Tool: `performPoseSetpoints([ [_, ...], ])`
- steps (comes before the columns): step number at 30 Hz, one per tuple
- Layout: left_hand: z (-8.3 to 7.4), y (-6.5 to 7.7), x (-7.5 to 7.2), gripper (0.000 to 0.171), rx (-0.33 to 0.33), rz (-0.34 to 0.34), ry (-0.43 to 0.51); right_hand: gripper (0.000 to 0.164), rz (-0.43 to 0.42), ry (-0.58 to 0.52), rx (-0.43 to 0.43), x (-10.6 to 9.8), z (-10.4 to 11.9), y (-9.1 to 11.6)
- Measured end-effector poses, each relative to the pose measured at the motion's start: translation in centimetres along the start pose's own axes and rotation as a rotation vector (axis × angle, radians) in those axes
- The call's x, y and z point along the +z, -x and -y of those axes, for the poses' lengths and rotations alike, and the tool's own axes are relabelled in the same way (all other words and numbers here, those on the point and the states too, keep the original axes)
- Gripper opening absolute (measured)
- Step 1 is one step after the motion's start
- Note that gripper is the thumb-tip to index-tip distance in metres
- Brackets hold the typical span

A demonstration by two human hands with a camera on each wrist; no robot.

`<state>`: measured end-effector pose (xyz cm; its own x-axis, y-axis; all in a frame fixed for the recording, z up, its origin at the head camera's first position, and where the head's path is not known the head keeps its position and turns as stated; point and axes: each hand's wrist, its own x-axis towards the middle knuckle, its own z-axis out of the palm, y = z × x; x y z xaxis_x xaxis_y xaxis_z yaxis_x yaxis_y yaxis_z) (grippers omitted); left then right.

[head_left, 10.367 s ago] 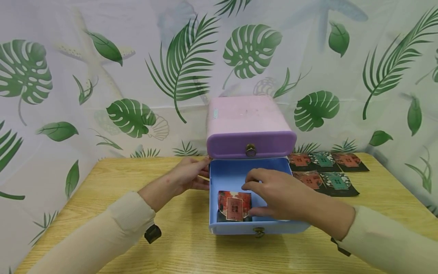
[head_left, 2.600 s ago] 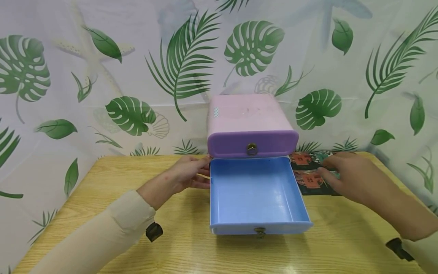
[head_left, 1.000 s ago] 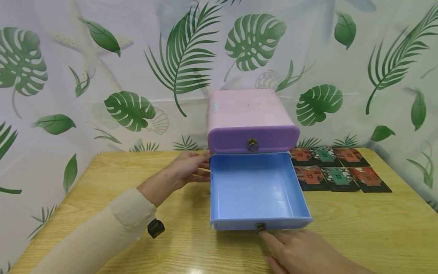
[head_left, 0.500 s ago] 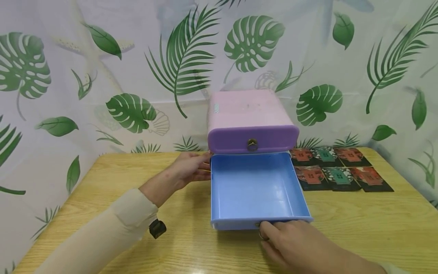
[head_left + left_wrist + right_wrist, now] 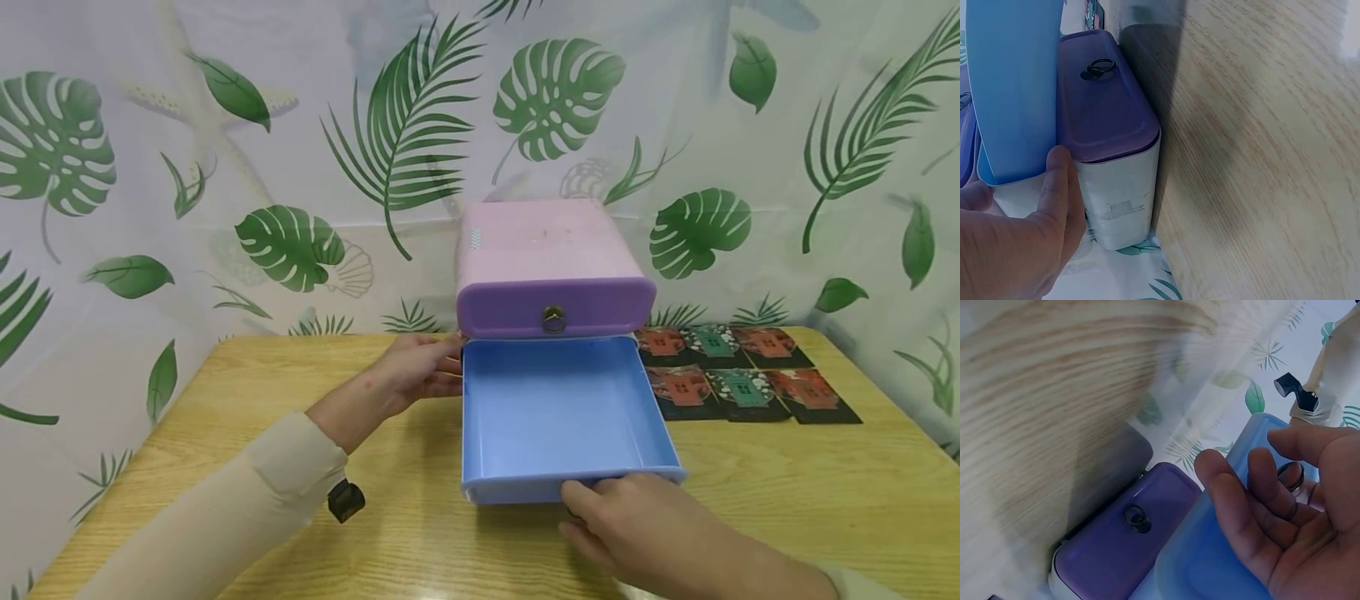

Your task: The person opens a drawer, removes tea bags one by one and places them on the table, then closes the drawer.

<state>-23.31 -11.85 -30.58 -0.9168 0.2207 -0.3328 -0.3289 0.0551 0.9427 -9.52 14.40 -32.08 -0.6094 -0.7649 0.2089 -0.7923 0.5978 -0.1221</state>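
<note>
A small drawer cabinet with a pink casing [image 5: 540,242] stands on the table. Its blue drawer [image 5: 555,408] is pulled far out, the bare bottom showing. My left hand [image 5: 408,371] rests against the cabinet's left side, fingers mostly straight; in the left wrist view a finger lies along the pale casing [image 5: 1125,209] beside the blue drawer. At the drawer's front, my right hand [image 5: 645,525] has its fingers curled at the ring pull [image 5: 1282,469], with a finger hooked in it in the right wrist view. Flat square packets [image 5: 678,392] lie right of the cabinet.
Above the blue drawer is a closed purple drawer [image 5: 510,308] with its own ring; another closed purple drawer [image 5: 1100,100] sits below it. The packets, red or green on black, lie in two rows at the table's [image 5: 787,492] back right. A leaf-patterned cloth hangs behind.
The red packet from the blue drawer now lies with the others on the table. My right hand has moved from the packets to the drawer's ring pull. My left hand has stayed put.
</note>
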Motion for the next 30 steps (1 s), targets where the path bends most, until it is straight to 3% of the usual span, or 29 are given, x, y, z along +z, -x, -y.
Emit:
performPoseSetpoints([
  [10, 0.3, -0.2, 0.1, 0.045, -0.013, -0.003, -0.013, 0.03, -0.159, 0.137, -0.04, -0.7, 0.0, -0.9],
  [21, 0.4, -0.1, 0.0, 0.059, -0.014, -0.016, -0.035, 0.037, -0.178, 0.122, -0.067, -1.4, -0.8, -1.8],
  [30, 0.3, -0.2, 0.0, 0.053, 0.001, -0.02, -0.043, 0.038, -0.139, 0.121, -0.034, -2.0, -1.3, -2.6],
])
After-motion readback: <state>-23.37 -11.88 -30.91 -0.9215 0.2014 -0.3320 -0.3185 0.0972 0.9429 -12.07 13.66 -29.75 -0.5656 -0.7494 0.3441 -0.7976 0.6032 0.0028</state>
